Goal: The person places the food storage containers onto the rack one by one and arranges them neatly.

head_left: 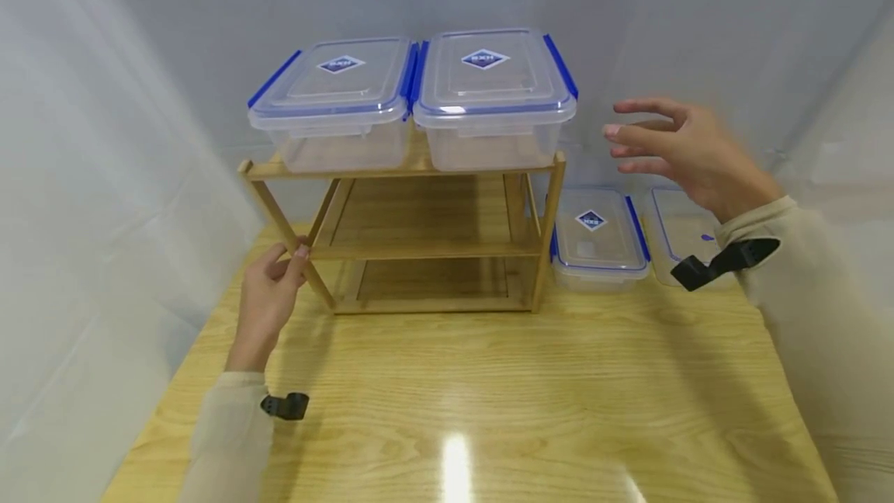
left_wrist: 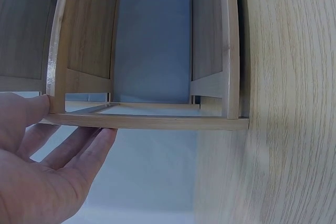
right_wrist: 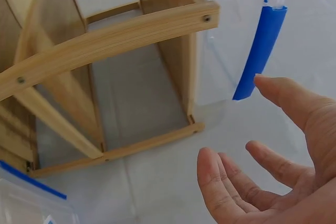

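Left hand (head_left: 268, 295) grips the left post (head_left: 270, 209) of the rack (head_left: 426, 251), to steady it, I'd judge; right hand (head_left: 691, 152) empty, fingers parted, beside right upper box (head_left: 497, 103), gap unclear.

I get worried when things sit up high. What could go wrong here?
The top-right box sits near the end of the wooden rack, so the right hand, empty and close by, might bump it sideways. The left hand holds the rack's left side; a hard tug there could perhaps make that box and the top-left box slide.
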A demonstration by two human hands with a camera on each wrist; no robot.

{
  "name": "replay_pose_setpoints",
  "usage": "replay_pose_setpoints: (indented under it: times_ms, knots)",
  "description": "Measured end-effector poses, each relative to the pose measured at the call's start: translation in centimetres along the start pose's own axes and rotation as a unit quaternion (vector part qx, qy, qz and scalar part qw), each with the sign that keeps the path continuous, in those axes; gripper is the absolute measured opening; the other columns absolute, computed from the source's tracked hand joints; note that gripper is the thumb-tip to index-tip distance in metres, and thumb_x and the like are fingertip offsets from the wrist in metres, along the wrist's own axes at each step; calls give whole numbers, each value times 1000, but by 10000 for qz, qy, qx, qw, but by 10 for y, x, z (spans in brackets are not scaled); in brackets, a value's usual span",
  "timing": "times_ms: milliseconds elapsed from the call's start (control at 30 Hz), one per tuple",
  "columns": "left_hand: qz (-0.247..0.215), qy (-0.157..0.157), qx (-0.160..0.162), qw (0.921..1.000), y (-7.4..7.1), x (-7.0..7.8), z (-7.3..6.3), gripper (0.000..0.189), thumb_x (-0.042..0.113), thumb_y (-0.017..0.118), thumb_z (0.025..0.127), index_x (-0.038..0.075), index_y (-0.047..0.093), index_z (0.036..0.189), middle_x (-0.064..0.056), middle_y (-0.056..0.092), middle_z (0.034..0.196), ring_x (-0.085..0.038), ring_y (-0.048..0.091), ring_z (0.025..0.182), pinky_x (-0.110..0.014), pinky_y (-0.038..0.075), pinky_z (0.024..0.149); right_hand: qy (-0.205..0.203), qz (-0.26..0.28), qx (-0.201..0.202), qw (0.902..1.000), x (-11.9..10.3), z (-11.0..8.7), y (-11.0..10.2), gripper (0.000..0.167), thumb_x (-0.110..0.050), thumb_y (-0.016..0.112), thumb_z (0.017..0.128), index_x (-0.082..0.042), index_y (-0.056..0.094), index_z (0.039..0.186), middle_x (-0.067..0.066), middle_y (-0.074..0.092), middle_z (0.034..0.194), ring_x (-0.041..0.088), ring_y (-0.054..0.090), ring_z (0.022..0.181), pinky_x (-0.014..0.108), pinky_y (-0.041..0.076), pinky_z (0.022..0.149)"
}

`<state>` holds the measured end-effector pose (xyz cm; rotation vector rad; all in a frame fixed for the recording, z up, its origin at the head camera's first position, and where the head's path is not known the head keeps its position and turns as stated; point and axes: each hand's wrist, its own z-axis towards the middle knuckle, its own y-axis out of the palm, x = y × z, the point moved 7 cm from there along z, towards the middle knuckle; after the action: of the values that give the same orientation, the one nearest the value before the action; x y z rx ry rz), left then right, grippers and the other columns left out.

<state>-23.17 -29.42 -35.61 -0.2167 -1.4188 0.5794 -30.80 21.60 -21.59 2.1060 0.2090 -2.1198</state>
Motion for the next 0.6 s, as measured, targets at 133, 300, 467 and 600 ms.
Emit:
replay_pose_setpoints:
  times_ms: [133, 300, 467, 600]
  knots:
    - [-3, 3, -2, 10000, 1, 0, 0, 57, 52, 48, 105, 15, 54, 148, -19, 56, 143, -39, 59, 124, -55, 50, 105, 35, -798, 85, 9968, 19, -9, -6, 61, -18, 78, 92, -11, 49, 146, 3, 65, 122, 18, 68, 103, 28, 62, 81]
    - [12, -9, -6, 10000, 1, 0, 1, 57, 52, 48, 105, 15, 54, 147, -19, 56, 143, -39, 60, 124, -56, 50, 104, 122, -1559, 112, 9876, 47, -21, -14, 65, -29, 75, 95, -14, 45, 150, 2, 63, 124, 13, 66, 107, 27, 61, 86]
    - [-1, -8, -11, 10000, 1, 0, 2, 57, 52, 48, 105, 14, 55, 147, -19, 55, 143, -40, 60, 124, -56, 49, 105, 338, -1665, 134, 9854, 76, -31, -23, 70, -35, 75, 94, -14, 42, 152, 5, 57, 131, 11, 66, 107, 28, 60, 90]
    - [4, -1, -16, 10000, 1, 0, 1, 57, 52, 48, 105, 14, 55, 147, -20, 55, 143, -41, 60, 122, -58, 48, 105, 393, -1745, 223, 9836, 95, -37, -31, 71, -37, 75, 94, -12, 43, 152, 10, 54, 135, 9, 68, 105, 31, 60, 89]
